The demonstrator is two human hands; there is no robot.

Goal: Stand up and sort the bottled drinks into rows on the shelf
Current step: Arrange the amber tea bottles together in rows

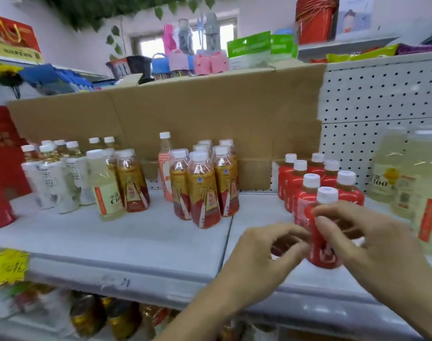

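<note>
The fingers (342, 212) of the right hand (372, 239) curl round the body of a red bottle (324, 247), clamped on it just below its white cap. The fingers (291, 232) of the left hand (266, 249) are bent, with their tips against the bottle's left side; motion blur hides whether they grip it. The red bottle stands upright at the front edge of the shelf (136, 237), right of centre, its long axis vertical and its cap pointing up. Just behind it stand six matching red bottles (290, 183), upright in short rows, making seven in all. Further left is a tight cluster of gold-labelled bottles (205, 193), too overlapped to count, with one tall slim bottle (164, 166) beside them. Two large pale yellow bottles (387, 173) stand at the right edge.
</note>
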